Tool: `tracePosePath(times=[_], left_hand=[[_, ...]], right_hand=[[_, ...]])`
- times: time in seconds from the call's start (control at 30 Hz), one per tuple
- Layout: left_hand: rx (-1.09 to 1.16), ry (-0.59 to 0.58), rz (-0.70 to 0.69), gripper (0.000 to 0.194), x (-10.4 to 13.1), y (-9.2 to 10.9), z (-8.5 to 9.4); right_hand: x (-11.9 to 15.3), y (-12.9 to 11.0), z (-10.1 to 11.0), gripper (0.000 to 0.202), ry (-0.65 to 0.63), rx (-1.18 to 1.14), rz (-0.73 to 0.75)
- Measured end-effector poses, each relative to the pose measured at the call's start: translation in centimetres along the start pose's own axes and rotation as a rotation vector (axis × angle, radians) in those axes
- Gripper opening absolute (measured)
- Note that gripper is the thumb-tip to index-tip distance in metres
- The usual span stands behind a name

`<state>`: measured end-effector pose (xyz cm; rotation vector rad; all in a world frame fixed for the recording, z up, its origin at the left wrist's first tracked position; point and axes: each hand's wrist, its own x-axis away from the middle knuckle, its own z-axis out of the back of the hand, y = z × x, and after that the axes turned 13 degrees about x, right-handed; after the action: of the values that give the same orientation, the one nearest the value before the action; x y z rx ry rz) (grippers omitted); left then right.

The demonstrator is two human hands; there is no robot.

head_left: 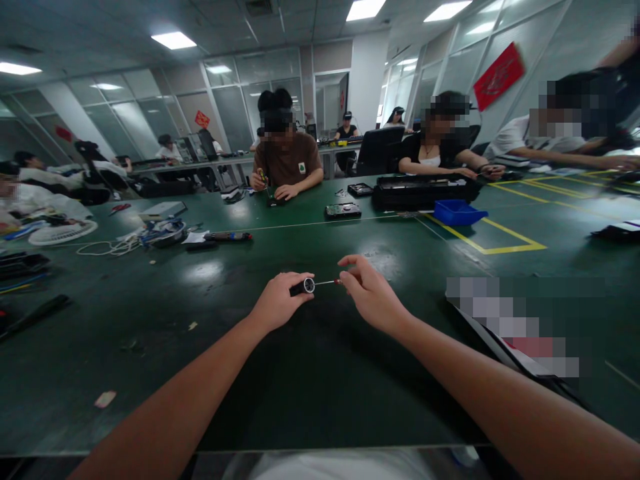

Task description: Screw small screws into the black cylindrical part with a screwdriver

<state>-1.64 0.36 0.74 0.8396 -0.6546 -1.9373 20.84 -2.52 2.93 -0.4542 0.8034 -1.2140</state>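
Near the middle of the green table, my left hand (280, 300) is wrapped round a small black cylindrical device (303, 287) with a light ring at its end. A thin screwdriver (327, 283) with a red handle end reaches from my right fingers to the face of that device. My right hand (369, 293) pinches the handle between thumb and a finger, its index finger raised. Details inside the ring are too small to make out.
Across the green table (310, 400), a person in brown works on a small part. Beyond my hands are a hard drive (343, 211), a blue tray (457, 213) and a long black device (425, 193). Cables (163, 233) and tools (227, 237) lie left; a blurred-out folder lies right.
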Motion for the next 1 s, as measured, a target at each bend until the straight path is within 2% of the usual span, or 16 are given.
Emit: tracePosePath(times=[0.1,0.17,0.23,0.3,0.33,0.4,0.57,0.77,0.87,1.0], left_hand=[[0.007,0.013,0.002,0.041,0.0,0.1,0.0],[0.011,0.020,-0.013,0.041,0.1,0.2,0.1],[0.016,0.023,-0.058,0.041,0.1,0.3,0.1],[0.008,0.028,-0.107,0.040,0.1,0.4,0.1],[-0.003,0.031,-0.120,0.039,0.1,0.5,0.1],[-0.027,0.034,-0.111,0.039,0.0,0.4,0.1],[-0.043,0.018,-0.068,0.040,0.0,0.2,0.0],[-0.038,0.033,-0.072,0.041,0.0,0.5,0.0],[-0.044,0.029,-0.080,0.041,0.0,0.5,0.1],[-0.047,0.028,-0.075,0.040,0.0,0.4,0.2]], right_hand=[[0.0,-0.1,-0.1,0.020,0.049,-0.071,0.001],[-0.3,-0.1,-0.2,0.018,0.056,-0.210,-0.051],[-0.7,0.1,-0.5,0.018,0.062,-0.461,-0.164],[-1.2,0.6,-0.8,0.020,0.048,-0.750,-0.358],[-1.4,0.8,-0.9,0.021,0.028,-0.834,-0.457],[-1.7,1.3,-1.0,0.022,0.056,-0.898,-0.526],[-1.6,1.5,-1.3,0.020,0.157,-0.722,-0.332],[-0.9,1.0,-1.1,0.022,0.102,-0.408,-0.127],[-0.6,0.6,-0.9,0.018,0.057,-0.317,-0.079],[-0.5,0.4,-0.9,0.017,0.059,-0.265,-0.064]])
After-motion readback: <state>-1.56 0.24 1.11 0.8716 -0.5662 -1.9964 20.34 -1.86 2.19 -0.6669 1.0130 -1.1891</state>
